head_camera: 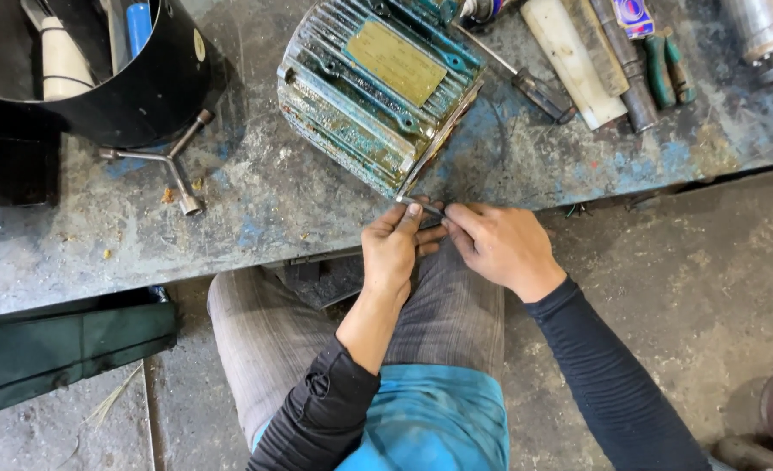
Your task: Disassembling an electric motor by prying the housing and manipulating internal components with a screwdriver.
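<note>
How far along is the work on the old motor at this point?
Done: the teal finned motor housing lies on its side on the workbench, tools laid out beside it. In hand: left hand and right hand pinch a thin metal tool at the housing's end seam. Left: the end cover is not yet off.

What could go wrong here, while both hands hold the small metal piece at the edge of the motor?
1. The left hand and right hand pinch a thin metal piece near the motor housing; its worn metal edge might cut the bare fingers.
2. The piece is held past the workbench edge, so it could drop to the floor.
</note>
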